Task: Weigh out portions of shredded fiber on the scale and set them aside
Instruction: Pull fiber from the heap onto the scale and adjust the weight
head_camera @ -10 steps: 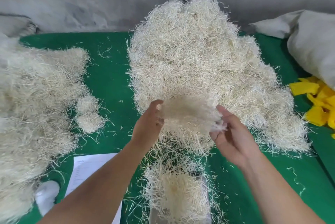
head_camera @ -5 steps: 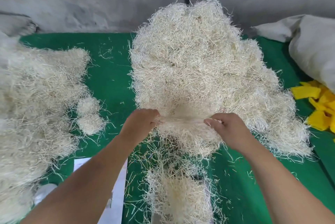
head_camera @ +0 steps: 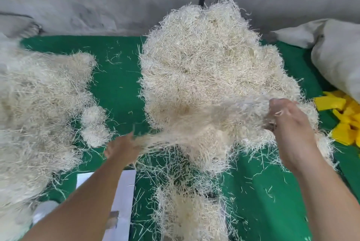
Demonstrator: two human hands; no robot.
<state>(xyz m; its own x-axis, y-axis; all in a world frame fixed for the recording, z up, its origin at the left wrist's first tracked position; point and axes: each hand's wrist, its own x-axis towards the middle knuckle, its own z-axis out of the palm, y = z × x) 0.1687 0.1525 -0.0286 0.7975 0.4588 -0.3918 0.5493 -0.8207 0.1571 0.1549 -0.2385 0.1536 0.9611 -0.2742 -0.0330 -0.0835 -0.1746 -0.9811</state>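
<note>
Two fiber heaps flank us: one at left (head_camera: 37, 108), then our left hand (head_camera: 124, 149) and right hand (head_camera: 288, 123) each gripping a stretched fiber tuft (head_camera: 204, 123) before the central pile (head_camera: 210, 61); another portion (head_camera: 191, 215) lies nearest us.

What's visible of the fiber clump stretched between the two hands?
The stretched clump is pale cream shredded fiber, motion-blurred, drawn out into a loose band in front of the big central heap. The left hand grips its thin lower-left end; the right hand grips its wider upper-right end, higher up. Its middle sags in a fuzzy mass, above the fiber on the scale. Whether it is free of the heap cannot be told.
</note>
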